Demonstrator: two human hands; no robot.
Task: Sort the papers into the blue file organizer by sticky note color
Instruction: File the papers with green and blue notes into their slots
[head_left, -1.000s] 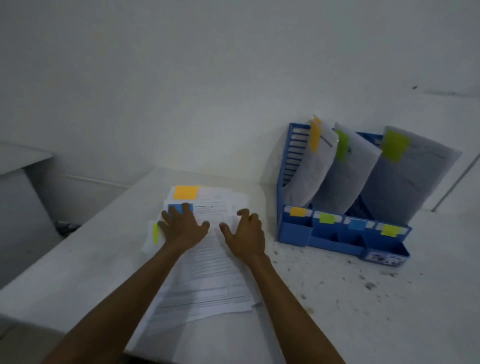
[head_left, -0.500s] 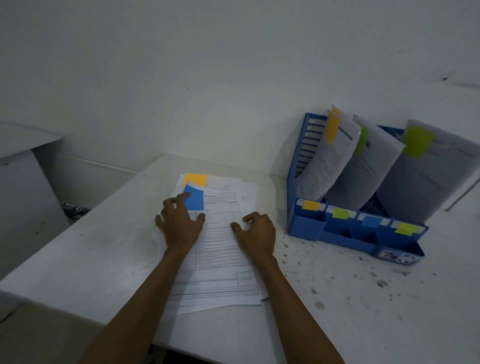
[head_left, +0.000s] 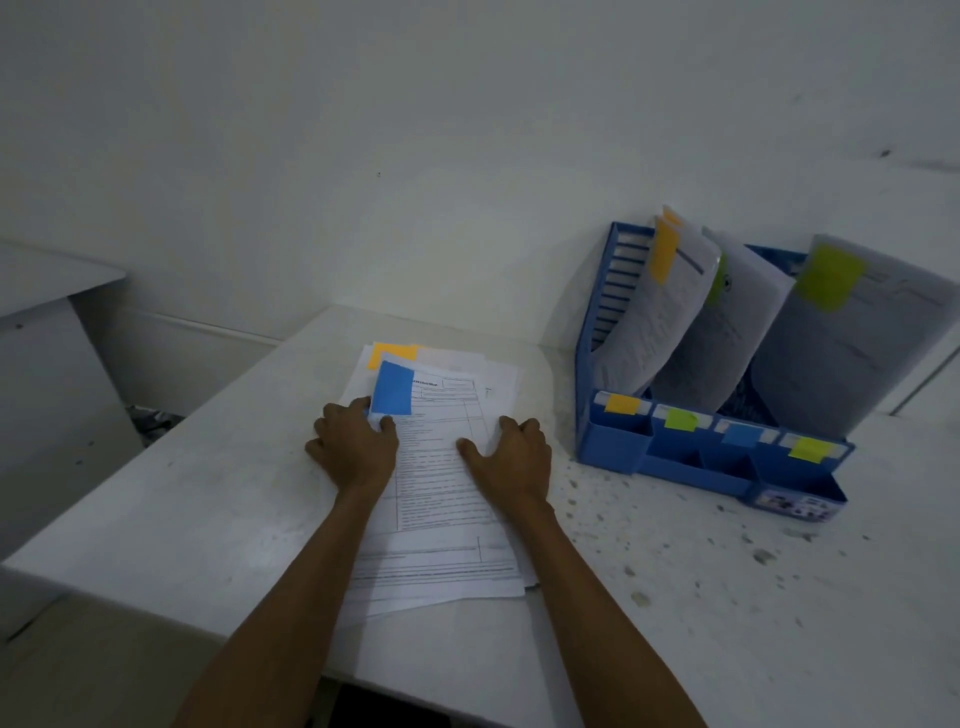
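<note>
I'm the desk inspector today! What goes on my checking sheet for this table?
Surface: white table, bare around the papers.
Job's things: stack of papers, blue sticky note on the top sheet, orange sticky note behind it; blue file organizer holds filed papers in three slots.
Clutter: dark specks on the table's right side.
Hands: left hand and right hand rest on the stack, fingers curled at its edges; grip unclear.
Cables: nothing seen.
Surroundings: white wall; grey ledge at left.
</note>
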